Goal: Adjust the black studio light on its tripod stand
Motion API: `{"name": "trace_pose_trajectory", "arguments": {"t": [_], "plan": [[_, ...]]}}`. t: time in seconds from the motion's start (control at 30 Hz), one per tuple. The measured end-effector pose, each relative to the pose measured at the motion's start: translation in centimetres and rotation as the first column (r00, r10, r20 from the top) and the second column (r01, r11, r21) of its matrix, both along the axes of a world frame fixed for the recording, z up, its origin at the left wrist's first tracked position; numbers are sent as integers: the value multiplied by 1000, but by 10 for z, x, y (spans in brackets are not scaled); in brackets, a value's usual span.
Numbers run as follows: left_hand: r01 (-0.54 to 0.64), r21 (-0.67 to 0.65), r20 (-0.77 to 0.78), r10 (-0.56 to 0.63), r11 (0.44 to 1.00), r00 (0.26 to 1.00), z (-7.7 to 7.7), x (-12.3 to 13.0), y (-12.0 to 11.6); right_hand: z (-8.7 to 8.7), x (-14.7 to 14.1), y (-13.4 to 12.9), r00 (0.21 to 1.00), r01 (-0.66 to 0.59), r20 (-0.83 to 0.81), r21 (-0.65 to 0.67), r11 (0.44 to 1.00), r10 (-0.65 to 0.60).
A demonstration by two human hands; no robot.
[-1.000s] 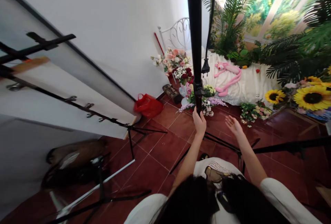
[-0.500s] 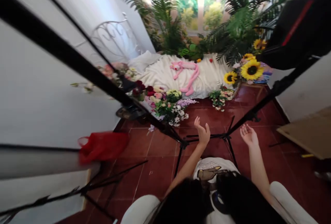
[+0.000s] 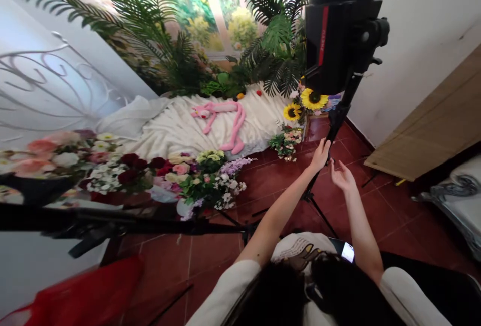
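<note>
My left hand (image 3: 320, 154) is wrapped round the black pole of a light stand (image 3: 340, 108) on my right. At the top of that stand sits a black studio light (image 3: 326, 40) with a red stripe. Just to the right of the pole and a little lower, my right hand (image 3: 343, 176) is open with its fingers curled loosely and nothing in it. The stand's tripod legs (image 3: 323, 218) spread over the red floor below.
A second black stand (image 3: 150, 226) crosses the left side, above a red bag (image 3: 90, 291). Beyond are a white draped bed (image 3: 169, 128) with a pink plush toy (image 3: 236, 130), flower bunches (image 3: 195, 180) and palm leaves (image 3: 150, 20). A brown board (image 3: 424, 120) leans at the right.
My view has turned to the right. My left hand has reached across to the right-hand stand and closed on its pole. My right hand has come nearer to that pole.
</note>
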State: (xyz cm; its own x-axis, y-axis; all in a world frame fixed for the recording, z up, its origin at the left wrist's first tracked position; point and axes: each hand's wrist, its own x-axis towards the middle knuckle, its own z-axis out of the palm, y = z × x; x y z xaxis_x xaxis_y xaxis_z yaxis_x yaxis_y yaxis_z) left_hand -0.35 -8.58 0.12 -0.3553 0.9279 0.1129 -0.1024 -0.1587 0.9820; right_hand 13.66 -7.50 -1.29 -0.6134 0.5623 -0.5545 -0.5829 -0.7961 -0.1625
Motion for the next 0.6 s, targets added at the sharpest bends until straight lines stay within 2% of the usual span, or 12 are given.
{"name": "trace_pose_trajectory", "arguments": {"t": [0.1, 0.27, 0.37, 0.5, 0.6], "plan": [[34, 18, 0, -34, 999, 999, -10, 3, 7, -1, -4, 9, 998, -13, -55, 22, 1000, 15], [-24, 44, -18, 24, 999, 1000, -15, 2, 6, -15, -8, 13, 979, -131, -171, -117, 984, 110], [-16, 57, -11, 17, 998, 1000, -16, 3, 8, -19, -12, 13, 977, -115, -196, -172, 978, 81], [39, 32, 46, -40, 999, 998, -19, 4, 10, -20, -15, 15, 987, -86, -145, -113, 990, 69], [7, 45, -6, -6, 999, 1000, -20, 2, 10, -21, -14, 16, 979, -121, -177, -93, 988, 104]]}}
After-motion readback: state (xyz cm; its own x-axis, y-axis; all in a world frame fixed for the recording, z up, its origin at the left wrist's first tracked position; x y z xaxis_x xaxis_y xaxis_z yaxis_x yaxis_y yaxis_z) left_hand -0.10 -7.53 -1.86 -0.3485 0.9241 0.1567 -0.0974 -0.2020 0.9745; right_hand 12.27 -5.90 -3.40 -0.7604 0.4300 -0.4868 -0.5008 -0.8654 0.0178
